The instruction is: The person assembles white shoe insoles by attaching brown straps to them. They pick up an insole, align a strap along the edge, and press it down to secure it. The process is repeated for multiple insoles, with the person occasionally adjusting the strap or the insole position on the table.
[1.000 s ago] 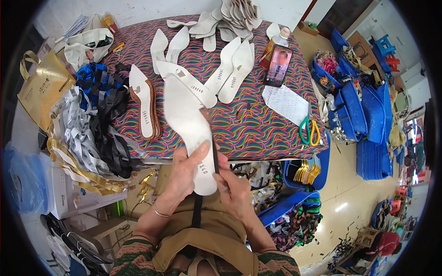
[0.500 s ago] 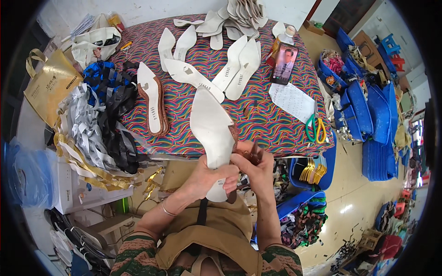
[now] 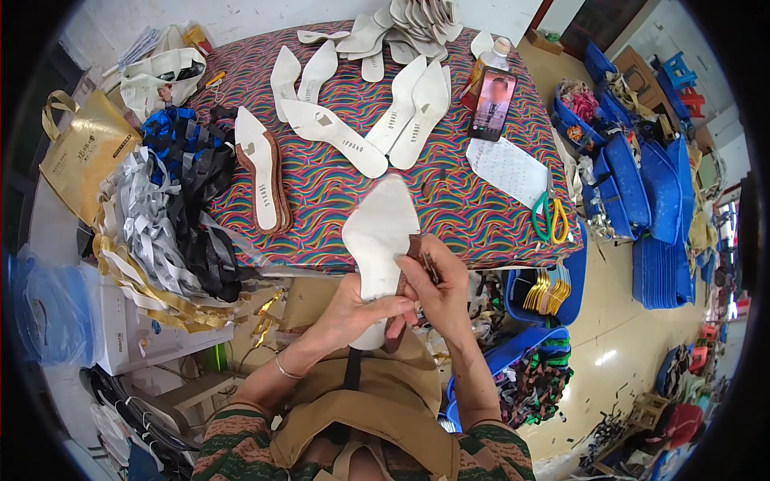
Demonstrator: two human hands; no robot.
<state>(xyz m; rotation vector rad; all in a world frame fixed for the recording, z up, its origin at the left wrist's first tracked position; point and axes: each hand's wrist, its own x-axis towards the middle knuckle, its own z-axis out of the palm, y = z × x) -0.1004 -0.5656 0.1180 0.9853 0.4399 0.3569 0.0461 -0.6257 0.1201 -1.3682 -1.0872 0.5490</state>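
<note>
Left hand closed round the narrow rear part of a white insole, I have my thumb lying across its face and the fingertips coming round to the far edge. My right hand is closed too, thumb and fingers pinching a brown strip at the insole's right edge; more brown material shows between those fingers, though I can't tell how many pieces. The insole is in front of me over the near edge of the table, pointed toe at 12 o'clock, rounded heel at 6. A thin bracelet sits on my left wrist.

Taking the insole as the middle of the dial, a stack of brown-edged insoles lies at 10 o'clock on the wavy-patterned tablecloth. One loose insole slants at 11, and an overlapping pair lies at 12, with a larger pile farther out beyond it. At 1 o'clock a phone leans up in front of a bottle. A paper sheet is at 2, scissors with green and yellow handles at 3. Silver, black and gold straps are heaped at 9. Below the tabletop, a blue bin of patterned strips stands between 4 and 5.
</note>
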